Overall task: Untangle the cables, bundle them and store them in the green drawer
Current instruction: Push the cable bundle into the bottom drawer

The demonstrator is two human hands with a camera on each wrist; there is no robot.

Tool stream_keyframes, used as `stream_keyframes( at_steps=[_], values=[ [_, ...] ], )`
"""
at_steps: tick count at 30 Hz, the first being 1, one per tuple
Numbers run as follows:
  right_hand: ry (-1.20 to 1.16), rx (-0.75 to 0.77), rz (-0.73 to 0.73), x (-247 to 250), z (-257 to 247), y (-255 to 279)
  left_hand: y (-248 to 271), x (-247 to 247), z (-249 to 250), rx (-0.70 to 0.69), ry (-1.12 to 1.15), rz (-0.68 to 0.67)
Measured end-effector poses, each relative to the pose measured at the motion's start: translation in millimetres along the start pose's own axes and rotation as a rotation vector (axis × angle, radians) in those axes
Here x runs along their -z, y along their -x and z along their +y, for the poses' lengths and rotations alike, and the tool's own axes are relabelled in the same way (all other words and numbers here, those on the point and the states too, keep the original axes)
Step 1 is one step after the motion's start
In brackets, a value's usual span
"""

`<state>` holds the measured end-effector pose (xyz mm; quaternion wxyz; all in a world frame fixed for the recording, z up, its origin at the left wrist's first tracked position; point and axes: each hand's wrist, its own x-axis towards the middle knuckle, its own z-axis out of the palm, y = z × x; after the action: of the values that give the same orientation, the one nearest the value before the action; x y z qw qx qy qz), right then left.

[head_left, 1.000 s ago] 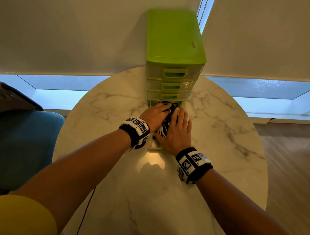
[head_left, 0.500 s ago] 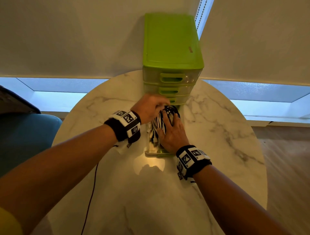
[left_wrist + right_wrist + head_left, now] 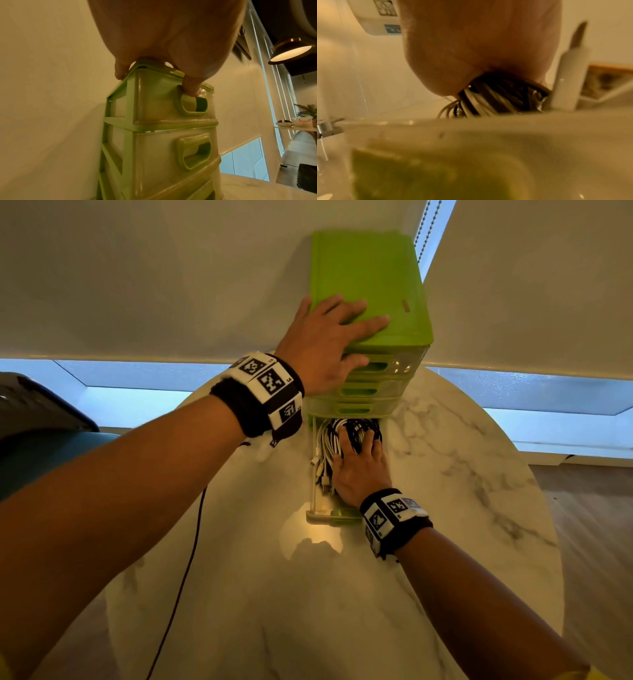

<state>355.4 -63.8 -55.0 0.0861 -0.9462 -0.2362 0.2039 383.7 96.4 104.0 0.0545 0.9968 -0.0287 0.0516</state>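
Observation:
A green drawer unit [image 3: 373, 285] stands at the far edge of the round marble table [image 3: 462, 474]. Its bottom drawer [image 3: 322, 517] is pulled out toward me and holds a bundle of white and black cables [image 3: 329, 440]. My right hand [image 3: 359, 470] lies flat on the cables inside the drawer, fingers straight, pressing them down; the right wrist view shows the cables [image 3: 488, 100] under my palm. My left hand [image 3: 329, 337] rests flat on the unit's lid, thumb down on the top drawer's front [image 3: 190, 88].
A thin dark cord [image 3: 185, 577] runs over the table's left part under my left forearm. A blue chair [image 3: 41, 460] stands left of the table. White blinds and a low window band lie behind the unit; wooden floor is at the right.
My left hand has lifted off the cables and moved up onto the top of the drawer unit. My right hand stays pressed on the cables in the drawer.

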Motion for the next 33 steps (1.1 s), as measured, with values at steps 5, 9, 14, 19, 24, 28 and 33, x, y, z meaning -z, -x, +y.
stream_keyframes(
  at_steps=[5, 9, 14, 19, 24, 28, 33],
  values=[
    [0.055, -0.009, 0.019, 6.1, -2.2, -25.9, 3.6, 3.0, 2.3, -0.006, 0.003, -0.002],
    [0.063, 0.012, 0.053, 7.2, -1.2, -34.0, 1.7, 2.9, 2.7, 0.004, 0.018, -0.013],
    [-0.028, 0.063, 0.159, 2.3, 1.8, -8.3, -2.6, 2.2, 2.0, 0.02, 0.033, -0.019],
    [0.022, 0.114, 0.09, -5.8, -0.5, 15.5, -1.7, 1.3, 3.2, 0.02, 0.036, -0.014],
    [0.088, 0.1, 0.033, 3.2, -6.6, -7.1, -1.1, 4.7, 1.9, 0.017, 0.059, -0.014],
    [0.076, 0.087, 0.017, 6.2, -10.9, -23.1, -1.9, 5.0, 3.0, 0.012, 0.057, -0.023],
    [0.003, 0.119, 0.04, 11.2, -8.3, -12.8, -5.3, 5.3, 1.6, 0.029, 0.059, -0.026]
  ],
)
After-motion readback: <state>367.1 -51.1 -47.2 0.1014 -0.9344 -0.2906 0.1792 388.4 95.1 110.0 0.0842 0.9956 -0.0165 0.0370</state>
